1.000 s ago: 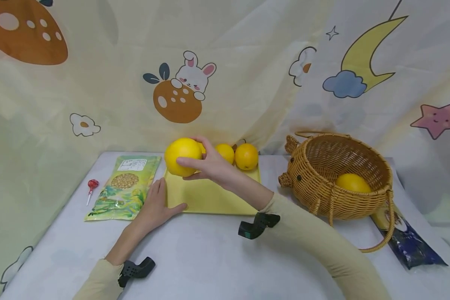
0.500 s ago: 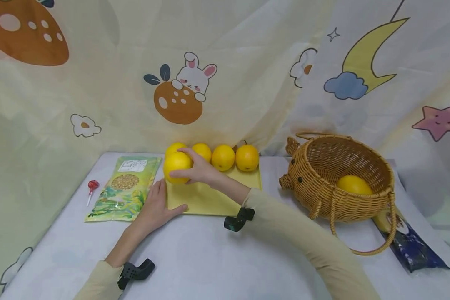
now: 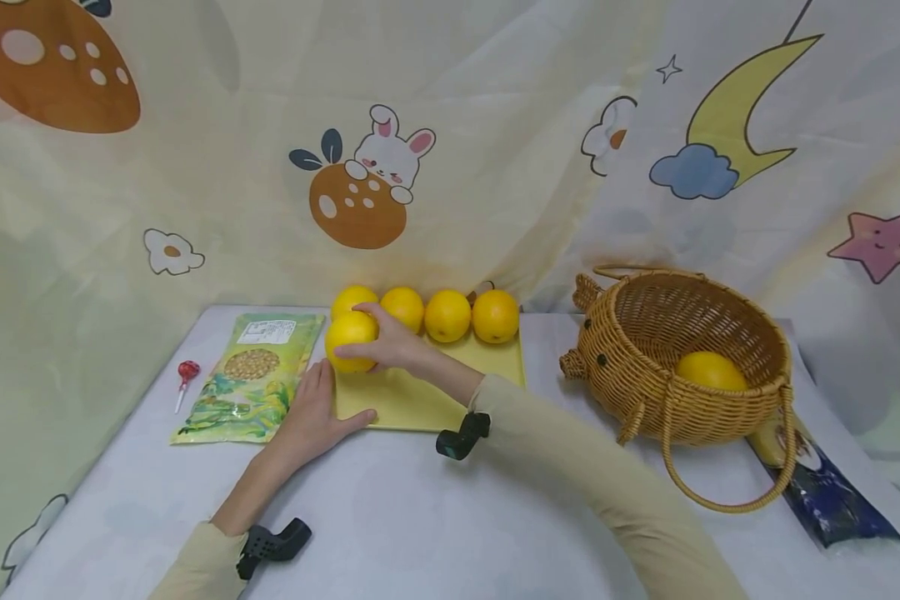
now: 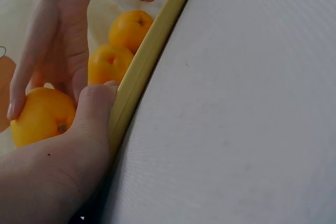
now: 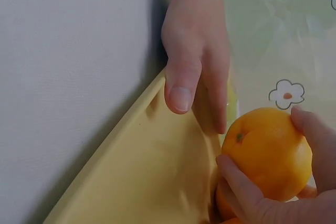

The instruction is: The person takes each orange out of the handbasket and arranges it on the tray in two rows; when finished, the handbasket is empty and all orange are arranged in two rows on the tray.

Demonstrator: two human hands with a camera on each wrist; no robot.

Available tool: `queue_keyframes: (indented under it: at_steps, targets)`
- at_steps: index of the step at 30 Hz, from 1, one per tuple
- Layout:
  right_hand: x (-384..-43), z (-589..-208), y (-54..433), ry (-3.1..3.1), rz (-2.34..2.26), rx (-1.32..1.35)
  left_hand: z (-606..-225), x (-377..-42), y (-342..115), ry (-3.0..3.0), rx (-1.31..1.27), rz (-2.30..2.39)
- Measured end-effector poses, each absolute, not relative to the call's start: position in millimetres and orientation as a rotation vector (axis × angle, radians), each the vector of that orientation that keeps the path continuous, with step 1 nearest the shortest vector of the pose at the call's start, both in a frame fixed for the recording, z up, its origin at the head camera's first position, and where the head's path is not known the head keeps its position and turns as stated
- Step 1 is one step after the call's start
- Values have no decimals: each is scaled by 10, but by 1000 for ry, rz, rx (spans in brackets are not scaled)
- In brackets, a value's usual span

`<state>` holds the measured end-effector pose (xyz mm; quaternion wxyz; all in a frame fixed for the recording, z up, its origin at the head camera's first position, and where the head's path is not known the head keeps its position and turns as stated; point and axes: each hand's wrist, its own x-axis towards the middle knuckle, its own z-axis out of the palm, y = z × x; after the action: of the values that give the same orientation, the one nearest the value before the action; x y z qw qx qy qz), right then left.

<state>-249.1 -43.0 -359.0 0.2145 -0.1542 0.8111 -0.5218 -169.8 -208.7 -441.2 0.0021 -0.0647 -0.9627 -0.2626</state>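
In the head view my right hand (image 3: 399, 340) holds an orange (image 3: 347, 343) over the left side of a yellow tray (image 3: 420, 404). Thumb and fingers span its sides, also in the right wrist view, where the orange (image 5: 268, 153) shows its stem spot. Whether it touches the tray floor I cannot tell. Several more oranges (image 3: 447, 316) stand in a row along the tray's back edge. My left hand (image 3: 317, 414) rests at the tray's front left corner, thumb spread along the front and fingers extended along the left side.
Left of the tray lie a green and yellow packet (image 3: 249, 375) and a red lollipop (image 3: 187, 371). To the right stands a wicker pig basket (image 3: 630, 392) with an orange (image 3: 708, 371) inside. A dark blue bag (image 3: 832, 492) lies partly behind it. A printed cloth hangs behind.
My right hand has brought the orange down and slightly left, in front of the row's leftmost orange. The row now shows more fully. My left hand has stayed at the tray corner.
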Motion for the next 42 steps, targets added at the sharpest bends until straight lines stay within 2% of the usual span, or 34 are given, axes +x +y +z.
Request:
queue_keyframes:
  at_steps: [25, 35, 42]
  targets:
    - [-2477, -3711, -511, 2342, -1319, -473, -4349, -1659, -2044, -3060, -118, -832]
    - [-2411, -3739, -549, 2249, -1515, -349, -4340, -1557, -1959, -3028, -76, -497]
    - [-2383, -3751, -573, 2290, -1497, -366, -4339, -1507, -1913, -2969, -59, -334]
